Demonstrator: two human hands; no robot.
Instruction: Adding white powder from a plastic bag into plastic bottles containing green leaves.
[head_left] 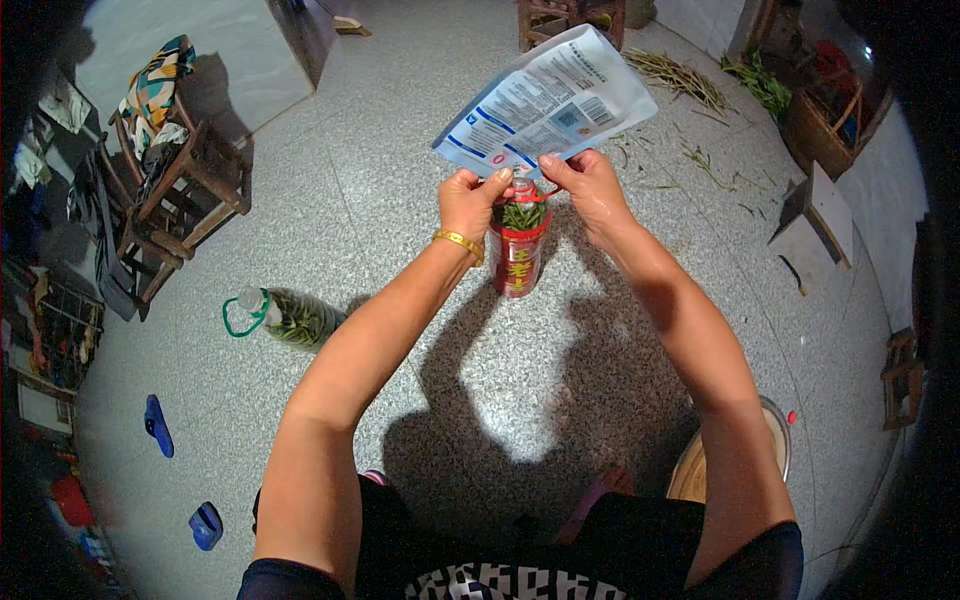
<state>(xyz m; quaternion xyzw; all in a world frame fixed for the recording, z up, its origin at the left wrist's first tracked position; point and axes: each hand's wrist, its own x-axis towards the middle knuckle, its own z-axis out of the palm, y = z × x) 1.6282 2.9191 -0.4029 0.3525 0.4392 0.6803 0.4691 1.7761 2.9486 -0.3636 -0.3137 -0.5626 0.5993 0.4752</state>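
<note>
Both hands pinch the lower edge of a pale blue and white pouch (548,105), tilted above a bottle. My left hand (470,205), with a yellow bracelet at its wrist, is closed on the pouch's lower left part. My right hand (592,192) grips it farther right, thumb on the front. The bottle (519,262) stands upright on the floor, with a red label and green plant pieces inside its upper part. Its mouth is right under the pouch's edge, with a red handle loop beside it. Whether anything pours out cannot be made out.
To the left stands a clear bottle (300,320) with a green handle and green pieces inside. A wooden chair (185,190) is farther left, above blue slippers (158,425). Cut stalks (680,80) and a basket (825,125) lie far right; a round basin (780,420) sits near right.
</note>
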